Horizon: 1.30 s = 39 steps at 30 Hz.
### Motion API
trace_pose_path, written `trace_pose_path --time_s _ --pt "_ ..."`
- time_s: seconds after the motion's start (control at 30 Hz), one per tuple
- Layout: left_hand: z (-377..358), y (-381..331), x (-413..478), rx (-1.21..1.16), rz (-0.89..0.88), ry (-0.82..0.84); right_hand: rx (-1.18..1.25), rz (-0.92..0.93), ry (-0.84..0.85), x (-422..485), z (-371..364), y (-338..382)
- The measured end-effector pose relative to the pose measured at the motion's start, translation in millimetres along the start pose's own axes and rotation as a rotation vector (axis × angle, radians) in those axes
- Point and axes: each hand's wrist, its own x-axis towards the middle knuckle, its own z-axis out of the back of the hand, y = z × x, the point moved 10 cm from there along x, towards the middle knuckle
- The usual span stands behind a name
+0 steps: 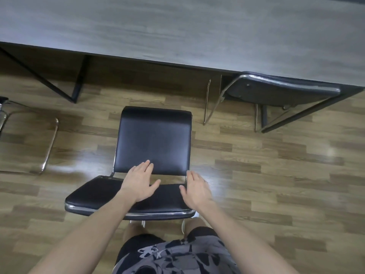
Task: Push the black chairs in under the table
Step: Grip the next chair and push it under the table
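One black chair (282, 89) sat tucked under the table (177, 30); the middle chair (154, 141) stood clear of the table, not yet pushed, your left hand (139, 182) and right hand (195, 189) open, fingers straight, at its backrest (94, 196)

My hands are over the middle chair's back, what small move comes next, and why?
Probably grip the backrest with the left hand and right hand and push straight forward: the middle chair's seat sits wholly clear of the table, unlike the right chair, already tucked under.
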Motion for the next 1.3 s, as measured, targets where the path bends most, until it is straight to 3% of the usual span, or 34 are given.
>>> trace_pose_path --time_s 0.5,0.7,0.9,1.3 --pt "-12.9 123.2 -49.7 -0.028 -0.092 0.037 -0.037 -0.073 0.102 -7.7 -62.9 125.4" --pt "-19.9 140.8 -67.3 -0.03 -0.136 0.041 -0.018 -0.168 0.112 -23.8 -75.6 135.8" --pt "-21.7 129.1 -85.0 -0.074 -0.23 0.05 -0.165 -0.145 0.202 -40.5 -91.7 127.0" --pt "-47.4 125.0 -99.0 0.113 -0.125 0.07 -0.312 -0.081 -0.012 -42.2 -88.2 114.3"
